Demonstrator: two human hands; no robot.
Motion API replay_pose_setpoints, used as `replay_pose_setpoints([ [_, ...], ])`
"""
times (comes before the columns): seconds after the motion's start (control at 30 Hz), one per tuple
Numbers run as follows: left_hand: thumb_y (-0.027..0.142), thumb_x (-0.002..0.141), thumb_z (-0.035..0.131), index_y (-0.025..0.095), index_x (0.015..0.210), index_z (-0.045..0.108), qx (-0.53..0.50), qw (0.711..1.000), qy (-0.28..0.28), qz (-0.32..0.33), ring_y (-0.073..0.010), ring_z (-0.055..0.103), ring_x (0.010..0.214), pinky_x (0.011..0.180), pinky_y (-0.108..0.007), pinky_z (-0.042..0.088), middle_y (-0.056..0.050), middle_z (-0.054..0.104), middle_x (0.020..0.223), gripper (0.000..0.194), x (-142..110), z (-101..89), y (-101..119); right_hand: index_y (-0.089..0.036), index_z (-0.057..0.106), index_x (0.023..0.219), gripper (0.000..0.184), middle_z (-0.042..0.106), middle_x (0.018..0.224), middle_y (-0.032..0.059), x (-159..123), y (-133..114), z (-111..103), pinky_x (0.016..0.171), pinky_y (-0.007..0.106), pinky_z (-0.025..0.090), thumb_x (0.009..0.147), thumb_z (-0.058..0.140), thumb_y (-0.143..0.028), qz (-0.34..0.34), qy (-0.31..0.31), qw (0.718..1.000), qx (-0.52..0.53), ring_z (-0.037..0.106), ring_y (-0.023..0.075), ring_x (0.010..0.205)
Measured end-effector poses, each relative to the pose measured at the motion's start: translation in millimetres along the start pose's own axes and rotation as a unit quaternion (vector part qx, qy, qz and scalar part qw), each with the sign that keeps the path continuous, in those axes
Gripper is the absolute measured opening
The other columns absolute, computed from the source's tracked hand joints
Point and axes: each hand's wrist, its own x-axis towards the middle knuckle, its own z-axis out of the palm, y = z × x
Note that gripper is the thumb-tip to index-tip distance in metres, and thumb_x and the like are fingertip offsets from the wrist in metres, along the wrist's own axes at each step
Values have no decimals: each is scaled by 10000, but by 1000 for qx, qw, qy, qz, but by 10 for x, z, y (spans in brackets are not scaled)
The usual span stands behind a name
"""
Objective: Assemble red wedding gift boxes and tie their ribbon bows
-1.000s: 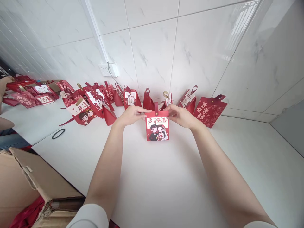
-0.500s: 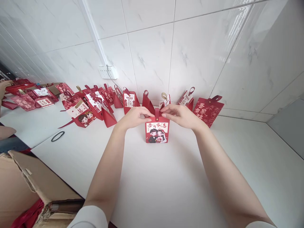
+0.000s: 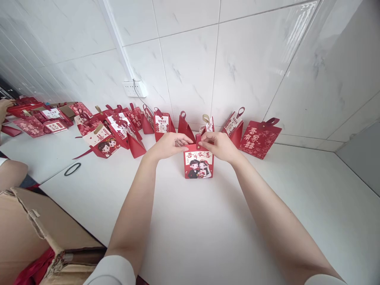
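A red gift box (image 3: 198, 165) with a cartoon bride and groom on its front stands upright on the white table (image 3: 190, 229). At its top edge a dark red strap (image 3: 198, 141) sticks up, with a small rivet low on it. My left hand (image 3: 173, 144) pinches the upper left edge of the box between thumb and fingers. On the other side my right hand (image 3: 219, 146) is closed at the strap and the top edge, its fingertips against the strap. Parts of the fingers are hidden behind the box top.
Several red gift boxes (image 3: 162, 126) stand along the tiled wall, a large one (image 3: 260, 139) at the right. More boxes (image 3: 102, 142) cluster left, near a black ring (image 3: 72, 169). An open cardboard carton (image 3: 53, 221) is at the lower left. Another person's arm (image 3: 13, 174) shows at the left edge.
My right hand has moved inward, and its fingertips now press at the strap. The box sits slightly further right in view. The other person's arm at the left has shifted.
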Motion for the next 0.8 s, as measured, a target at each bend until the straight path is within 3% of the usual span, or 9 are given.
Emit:
replay_pose_setpoints([
  [0.17,300,738,690,193,1033,693,-34,999,-2,-33,-188,667,922,865,-325,546,-60,713,990,315,-56,-124,-83,-218,635,834,224,691,823,3,-1,104,-72,674,279,427,879,497,-388,25,-16,999,14,587,166,717],
  [0.33,360,747,685,187,989,711,-64,996,-3,-64,-216,691,868,812,-351,573,-78,724,958,298,-69,-122,-102,-210,565,729,444,661,710,57,-7,298,-202,585,297,416,895,399,-586,175,53,981,-64,604,210,672],
  [0.43,385,766,670,184,989,706,-78,994,-9,-77,-217,698,847,794,-360,581,-86,725,952,302,-63,-94,-81,-215,533,688,515,641,631,55,-16,296,-213,550,301,416,889,348,-652,223,-15,974,-36,599,198,575],
  [0.5,405,771,667,186,994,703,-82,993,-9,-86,-216,700,843,786,-363,585,-89,727,947,315,-62,-83,-65,-216,533,689,482,644,636,51,-16,246,-174,548,298,415,889,380,-627,218,-41,975,-22,596,192,562],
  [0.63,443,751,689,180,995,705,-103,990,-10,-97,-212,702,836,776,-350,590,-98,730,950,359,-61,-76,-50,-216,514,660,356,647,718,63,7,165,-58,555,289,379,868,462,-501,204,21,976,-68,579,214,666],
  [0.8,472,731,706,203,1029,710,-128,985,-24,-116,-210,704,859,793,-341,584,-86,731,979,401,-56,-73,-52,-210,518,684,262,627,724,45,42,188,16,587,286,355,856,438,-392,217,68,972,-52,549,207,704],
])
